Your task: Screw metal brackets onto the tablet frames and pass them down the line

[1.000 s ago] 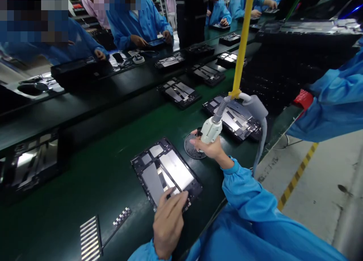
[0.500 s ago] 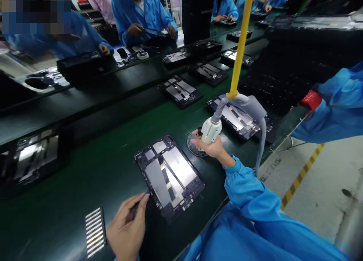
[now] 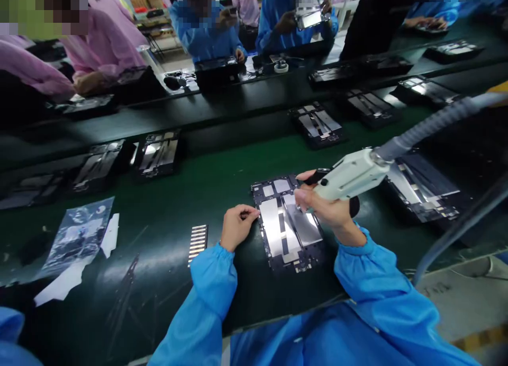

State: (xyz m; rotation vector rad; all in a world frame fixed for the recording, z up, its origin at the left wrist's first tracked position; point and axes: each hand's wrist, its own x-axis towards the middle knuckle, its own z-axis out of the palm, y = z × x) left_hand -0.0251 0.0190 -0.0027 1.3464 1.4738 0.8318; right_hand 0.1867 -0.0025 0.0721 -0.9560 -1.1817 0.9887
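Note:
An opened tablet body (image 3: 272, 223), with silver plates and a dark frame, lies on the green bench in front of me. At its left edge my left hand (image 3: 238, 225) is closed in a pinch; whatever is between the fingertips is too small to make out. My right hand (image 3: 331, 210) is wrapped round a pale air gun (image 3: 351, 175) with a black lever and a grey ribbed hose. This hand is over the tablet's upper right part, with the gun's front end hidden by the fingers. A black strip with pale bars (image 3: 198, 244) lies left of my left hand.
More opened tablets lie along the bench, among them one on the right (image 3: 424, 186) and one at the back (image 3: 317, 123). A clear plastic bag (image 3: 81, 231) and white scraps (image 3: 65, 284) lie at left. The grey hose (image 3: 460, 223) hangs at right. Co-workers sit opposite.
My view has swung left. My right hand has brought the air gun from beside the tablet to over its upper right part. My left hand has moved up along the left edge, still pinched.

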